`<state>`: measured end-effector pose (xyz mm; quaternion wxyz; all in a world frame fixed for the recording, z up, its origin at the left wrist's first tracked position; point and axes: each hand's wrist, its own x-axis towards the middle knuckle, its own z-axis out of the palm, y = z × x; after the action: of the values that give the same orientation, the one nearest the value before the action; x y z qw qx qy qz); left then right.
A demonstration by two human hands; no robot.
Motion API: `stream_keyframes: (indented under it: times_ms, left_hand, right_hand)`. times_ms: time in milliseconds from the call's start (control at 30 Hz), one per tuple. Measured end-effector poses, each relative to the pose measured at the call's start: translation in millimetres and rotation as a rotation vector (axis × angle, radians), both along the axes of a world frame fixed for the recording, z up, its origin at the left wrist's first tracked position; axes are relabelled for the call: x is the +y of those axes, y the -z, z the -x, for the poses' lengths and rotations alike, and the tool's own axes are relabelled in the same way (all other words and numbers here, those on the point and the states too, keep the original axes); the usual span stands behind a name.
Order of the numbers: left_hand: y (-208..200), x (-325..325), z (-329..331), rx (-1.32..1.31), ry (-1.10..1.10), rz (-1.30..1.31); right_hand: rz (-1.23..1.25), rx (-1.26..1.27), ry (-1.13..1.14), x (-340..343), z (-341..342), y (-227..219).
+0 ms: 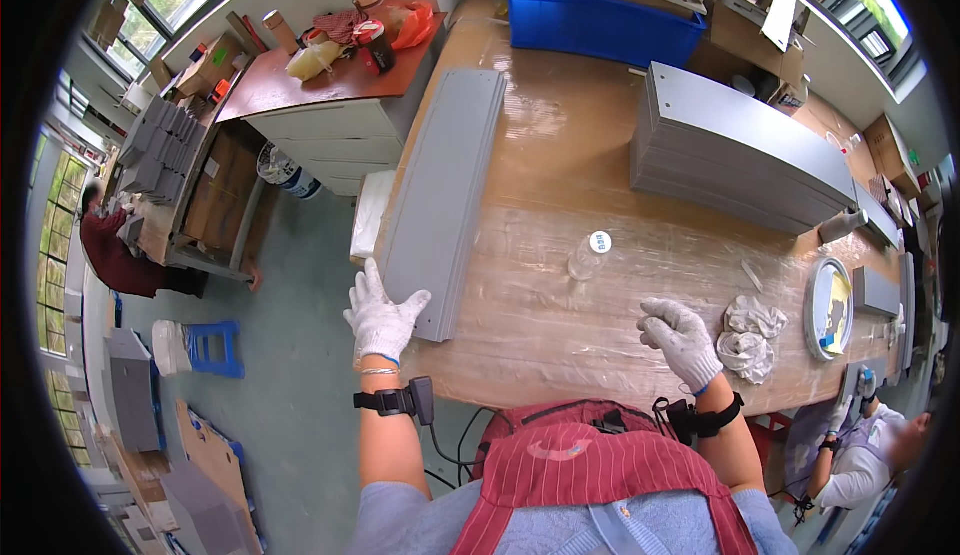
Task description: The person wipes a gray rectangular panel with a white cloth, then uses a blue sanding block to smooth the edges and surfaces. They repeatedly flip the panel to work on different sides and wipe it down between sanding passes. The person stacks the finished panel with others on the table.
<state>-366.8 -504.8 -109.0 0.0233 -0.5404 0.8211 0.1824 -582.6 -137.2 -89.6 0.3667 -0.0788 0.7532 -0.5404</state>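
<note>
A long grey panel [445,205] with raised edges lies lengthwise along the left side of the table. At its near left corner is my left hand [385,317] in a white knitted glove, open with the fingers spread; whether it touches the panel I cannot tell. My right hand [684,343], gloved the same way, hovers over the near part of the table with its fingers curled in. Anything inside that hand is hidden. Beside it lies a crumpled white rag [750,340]. Farther off stands a clear bottle [588,258] with a white cap.
A tall stack of grey panels [735,150] sits at the table's far right. Behind it are a blue crate [605,25] and cardboard boxes. A round lid [829,308] lies at the right. Co-workers are at the far left [115,250] and near right [865,455].
</note>
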Motion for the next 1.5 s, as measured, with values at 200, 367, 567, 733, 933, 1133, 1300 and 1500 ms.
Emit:
stream_keyframes:
  times_ms: [200,367,567,733,933,1133,1300,1500]
  left_hand:
    - [-16.8,18.6,53.3,-0.422,0.122,-0.001]
    - [-3.2,18.8,47.4,-0.346,0.154,0.072]
    - [6.7,22.1,38.8,-0.298,0.177,0.140]
    - [6.5,25.2,42.3,-0.307,0.174,0.148]
    - [6.7,28.4,45.6,-0.354,0.167,0.139]
    - [12.0,1.5,28.6,-0.133,0.203,0.054]
    - [32.8,-85.4,5.7,0.482,0.035,-0.467]
    - [5.9,-144.6,78.2,0.616,0.021,-0.903]
  right_hand:
    - [-0.009,0.065,-0.037,5.7,1.2,-0.4]
    - [-0.016,0.050,0.018,14.8,-1.0,4.7]
    - [-0.054,0.047,-0.009,13.0,-1.3,7.8]
    - [-0.081,0.188,-0.140,11.0,4.8,22.1]
    - [-0.125,0.270,-0.463,-30.9,9.8,9.4]
    - [-0.027,0.218,-0.763,-98.3,-11.1,26.3]
    - [0.030,0.214,-0.701,-175.6,-24.0,30.4]
    - [-0.009,0.168,-0.296,-281.4,-11.5,57.9]
